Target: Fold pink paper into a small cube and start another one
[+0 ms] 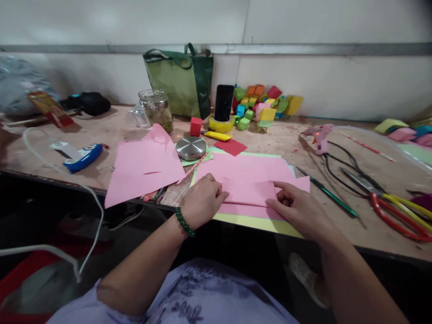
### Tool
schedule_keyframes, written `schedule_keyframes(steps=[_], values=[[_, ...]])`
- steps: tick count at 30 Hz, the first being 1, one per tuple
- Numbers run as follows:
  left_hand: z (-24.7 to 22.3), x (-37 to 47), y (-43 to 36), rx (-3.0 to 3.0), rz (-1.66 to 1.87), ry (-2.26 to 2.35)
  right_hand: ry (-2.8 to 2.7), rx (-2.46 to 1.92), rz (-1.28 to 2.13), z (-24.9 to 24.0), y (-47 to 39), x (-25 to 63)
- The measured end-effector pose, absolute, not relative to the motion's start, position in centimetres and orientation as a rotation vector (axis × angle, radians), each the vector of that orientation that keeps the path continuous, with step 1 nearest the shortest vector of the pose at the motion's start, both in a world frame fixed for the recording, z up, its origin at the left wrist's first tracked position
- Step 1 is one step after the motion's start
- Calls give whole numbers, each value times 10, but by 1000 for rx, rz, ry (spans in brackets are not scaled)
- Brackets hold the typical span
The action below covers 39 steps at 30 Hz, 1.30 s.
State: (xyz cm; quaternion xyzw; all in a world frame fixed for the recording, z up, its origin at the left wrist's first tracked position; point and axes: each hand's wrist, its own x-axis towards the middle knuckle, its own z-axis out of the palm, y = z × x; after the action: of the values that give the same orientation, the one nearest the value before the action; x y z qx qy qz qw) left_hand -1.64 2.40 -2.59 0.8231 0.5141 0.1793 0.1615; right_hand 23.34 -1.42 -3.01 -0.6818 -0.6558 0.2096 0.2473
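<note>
A folded piece of pink paper (249, 192) lies on a stack of pink, yellow and green sheets at the table's front edge. My left hand (204, 200), with a green bead bracelet at the wrist, pinches the left end of the folded piece. At its right end, my right hand (297, 207) grips the paper between thumb and fingers. Another pink sheet (143, 166) with a small slit lies to the left, its far corner curled up. Between the two pink sheets are a round metal tin (191, 148) and a striped pencil (193, 167).
Behind stand a glass mug (155, 110), a green bag (182, 83), a phone (224, 102) and several coloured paper cubes (249, 114). A yellow cutter (218, 135) lies mid-table. To the right are a glue gun (320, 137), a green pen (332, 197) and red-handled scissors (394, 220).
</note>
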Motion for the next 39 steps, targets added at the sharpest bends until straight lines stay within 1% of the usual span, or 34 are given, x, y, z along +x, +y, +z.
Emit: schedule_keyframes(steps=[18,25,29,39], values=[[-24,-18,25,2384,438,1463,-1769,-1885,663,-16,-16,227],[-22,-19,28,2365,437,1463,-1795,-1928,573,-19,-15,230],[-22,-20,29,2311,498,1437,-1811,-1914,518,-24,-14,233],[-26,-20,24,2277,554,1392,-1829,-1907,494,-31,-12,238]])
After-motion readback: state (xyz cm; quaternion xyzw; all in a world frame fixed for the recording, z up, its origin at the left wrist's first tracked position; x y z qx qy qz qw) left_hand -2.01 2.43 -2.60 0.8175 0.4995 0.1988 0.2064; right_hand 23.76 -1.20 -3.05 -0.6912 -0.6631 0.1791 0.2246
